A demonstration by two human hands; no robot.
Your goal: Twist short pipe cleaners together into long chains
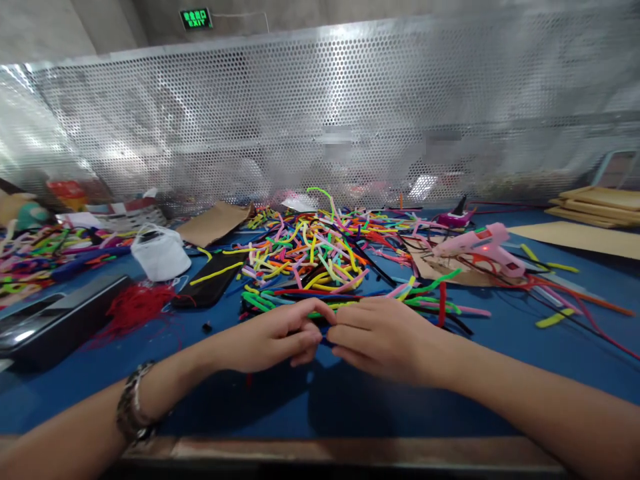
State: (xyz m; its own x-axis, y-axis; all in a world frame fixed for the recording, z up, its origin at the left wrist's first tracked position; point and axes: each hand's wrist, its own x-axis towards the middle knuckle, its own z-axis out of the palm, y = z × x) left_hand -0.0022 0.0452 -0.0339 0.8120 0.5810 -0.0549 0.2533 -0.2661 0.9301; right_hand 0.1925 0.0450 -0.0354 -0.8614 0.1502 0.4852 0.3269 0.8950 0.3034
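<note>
My left hand [287,337] and my right hand [383,337] meet fingertip to fingertip above the blue table, in front of a heap of coloured pipe cleaners [310,250]. The fingers of both are curled and pinched together. A small dark blue bit shows between the fingertips, too hidden to name. Just behind the hands lie green pipe cleaners [257,300] and other loose strands. A red pipe cleaner [443,303] stands up behind my right wrist; whether it touches the hand I cannot tell.
At right a pink glue gun [493,250] with a red light rests on cardboard, cables trailing. To the left are a black phone [213,280], a white face mask [160,253], tangled red thread [137,307] and a dark box [60,320]. A perforated metal screen [300,113] stands behind.
</note>
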